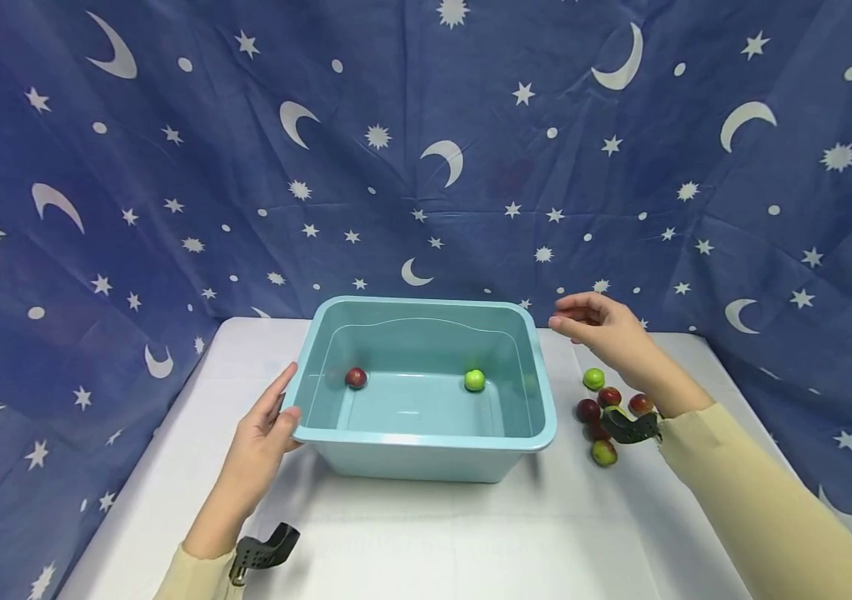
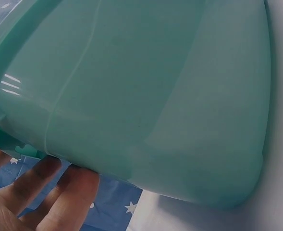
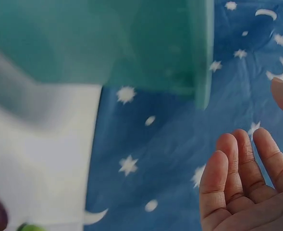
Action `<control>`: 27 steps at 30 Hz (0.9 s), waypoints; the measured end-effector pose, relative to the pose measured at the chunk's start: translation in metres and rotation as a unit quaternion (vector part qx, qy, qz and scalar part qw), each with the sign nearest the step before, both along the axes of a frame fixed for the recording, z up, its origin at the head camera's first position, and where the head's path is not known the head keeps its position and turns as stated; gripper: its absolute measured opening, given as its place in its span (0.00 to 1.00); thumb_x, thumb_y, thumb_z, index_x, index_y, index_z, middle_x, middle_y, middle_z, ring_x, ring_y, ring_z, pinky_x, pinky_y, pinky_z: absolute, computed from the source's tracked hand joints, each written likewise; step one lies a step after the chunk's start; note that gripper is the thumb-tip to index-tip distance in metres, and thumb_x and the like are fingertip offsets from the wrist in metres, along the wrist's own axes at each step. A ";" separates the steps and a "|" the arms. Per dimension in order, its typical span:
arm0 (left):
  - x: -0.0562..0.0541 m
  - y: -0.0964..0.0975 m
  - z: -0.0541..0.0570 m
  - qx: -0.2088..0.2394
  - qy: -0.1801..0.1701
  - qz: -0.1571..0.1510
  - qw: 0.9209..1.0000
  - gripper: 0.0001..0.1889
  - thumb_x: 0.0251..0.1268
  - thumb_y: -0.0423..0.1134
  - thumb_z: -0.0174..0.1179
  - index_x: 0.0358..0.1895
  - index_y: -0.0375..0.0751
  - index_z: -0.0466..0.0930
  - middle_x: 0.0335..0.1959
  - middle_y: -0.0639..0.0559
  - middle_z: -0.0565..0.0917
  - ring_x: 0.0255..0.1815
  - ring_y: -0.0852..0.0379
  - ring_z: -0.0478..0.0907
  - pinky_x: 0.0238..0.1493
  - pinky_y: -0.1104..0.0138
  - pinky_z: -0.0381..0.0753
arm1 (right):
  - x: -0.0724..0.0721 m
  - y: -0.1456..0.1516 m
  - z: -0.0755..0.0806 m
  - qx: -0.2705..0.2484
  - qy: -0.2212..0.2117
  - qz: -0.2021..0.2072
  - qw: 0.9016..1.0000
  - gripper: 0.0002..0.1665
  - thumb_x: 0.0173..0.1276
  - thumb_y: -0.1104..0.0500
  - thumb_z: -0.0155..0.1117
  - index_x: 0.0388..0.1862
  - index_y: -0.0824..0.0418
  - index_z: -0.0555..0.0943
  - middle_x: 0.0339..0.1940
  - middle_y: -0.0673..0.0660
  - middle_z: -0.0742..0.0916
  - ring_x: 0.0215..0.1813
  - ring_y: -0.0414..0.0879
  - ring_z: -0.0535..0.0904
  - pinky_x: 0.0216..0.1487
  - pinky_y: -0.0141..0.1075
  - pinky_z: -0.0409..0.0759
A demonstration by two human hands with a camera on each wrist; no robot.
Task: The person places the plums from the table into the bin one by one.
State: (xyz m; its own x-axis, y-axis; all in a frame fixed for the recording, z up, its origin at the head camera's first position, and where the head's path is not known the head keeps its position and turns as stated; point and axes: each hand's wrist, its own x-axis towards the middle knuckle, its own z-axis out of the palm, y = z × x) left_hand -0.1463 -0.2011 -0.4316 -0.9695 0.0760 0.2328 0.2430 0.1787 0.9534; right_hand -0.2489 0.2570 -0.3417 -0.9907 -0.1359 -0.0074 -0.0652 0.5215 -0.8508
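A light teal plastic basin (image 1: 426, 442) stands on the white-covered table. Inside lie a dark red fruit (image 1: 355, 378) at the left and a bright green fruit (image 1: 474, 380) towards the right. My left hand (image 1: 259, 446) holds the basin's left rim, thumb at the top edge. In the left wrist view its fingers (image 2: 76, 185) rest against the outer wall under the rim. Just beyond the right rim, my right hand (image 1: 597, 327) is raised with loosely bent fingers and nothing in it. The right wrist view shows its palm and thumb apart.
Right of the basin, below my right forearm, several small fruits lie in a loose cluster, among them a green one (image 1: 593, 379), a dark red one (image 1: 588, 410) and a green-and-red one (image 1: 603, 453). A blue cloth (image 1: 426, 167) with moons and stars hangs behind the table.
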 end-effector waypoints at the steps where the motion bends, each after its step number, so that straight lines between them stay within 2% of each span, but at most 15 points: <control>1: 0.000 0.000 0.000 0.001 0.000 -0.001 1.000 0.28 0.77 0.36 0.46 0.77 0.52 0.55 0.72 0.40 0.60 0.57 0.55 0.74 0.44 0.66 0.83 | 0.002 0.005 -0.004 0.006 -0.003 -0.008 1.000 0.39 0.61 0.36 0.66 0.62 0.58 0.72 0.55 0.56 0.81 0.53 0.48 0.77 0.49 0.34 0.79; 4: 0.000 -0.001 0.001 0.001 0.000 -0.001 1.000 0.28 0.77 0.37 0.47 0.77 0.53 0.55 0.73 0.40 0.60 0.58 0.55 0.74 0.44 0.66 0.83 | 0.006 0.020 -0.017 0.009 -0.016 -0.025 1.000 0.41 0.61 0.34 0.64 0.63 0.58 0.71 0.56 0.57 0.80 0.54 0.49 0.76 0.52 0.35 0.78; 11: 0.001 0.000 0.001 0.000 -0.003 0.000 1.000 0.28 0.78 0.38 0.46 0.77 0.52 0.54 0.73 0.41 0.60 0.59 0.54 0.73 0.44 0.66 0.83 | 0.015 0.047 -0.045 -0.002 -0.034 -0.069 0.997 0.46 0.62 0.32 0.61 0.68 0.61 0.66 0.59 0.62 0.76 0.58 0.55 0.72 0.63 0.53 0.70; 14: 0.001 0.000 0.001 0.002 -0.007 0.000 1.000 0.28 0.78 0.38 0.46 0.77 0.51 0.53 0.73 0.41 0.60 0.60 0.49 0.72 0.44 0.66 0.83 | 0.020 0.059 -0.058 -0.006 -0.039 -0.085 0.996 0.48 0.63 0.32 0.60 0.70 0.62 0.64 0.60 0.63 0.75 0.57 0.57 0.71 0.61 0.53 0.71; 19: 0.001 0.001 0.001 0.003 -0.010 0.004 1.000 0.28 0.78 0.39 0.46 0.77 0.52 0.53 0.73 0.42 0.60 0.61 0.42 0.69 0.45 0.66 0.83 | 0.024 0.080 -0.081 0.004 -0.043 -0.127 0.991 0.48 0.65 0.33 0.58 0.71 0.64 0.63 0.61 0.65 0.75 0.57 0.57 0.70 0.54 0.46 0.73; 22: 0.002 0.001 0.001 0.002 -0.011 0.004 1.000 0.28 0.78 0.39 0.46 0.77 0.55 0.53 0.73 0.42 0.60 0.62 0.40 0.68 0.45 0.66 0.83 | 0.026 0.092 -0.093 0.010 -0.045 -0.149 0.988 0.48 0.66 0.33 0.58 0.71 0.65 0.63 0.62 0.66 0.75 0.61 0.58 0.69 0.58 0.50 0.72; 27: 0.002 0.001 0.001 0.001 -0.013 0.004 1.000 0.28 0.78 0.39 0.46 0.77 0.56 0.53 0.73 0.42 0.60 0.62 0.39 0.68 0.45 0.65 0.82 | 0.031 0.107 -0.111 0.009 -0.069 -0.179 0.981 0.53 0.64 0.30 0.57 0.73 0.65 0.59 0.65 0.69 0.71 0.65 0.63 0.65 0.64 0.62 0.63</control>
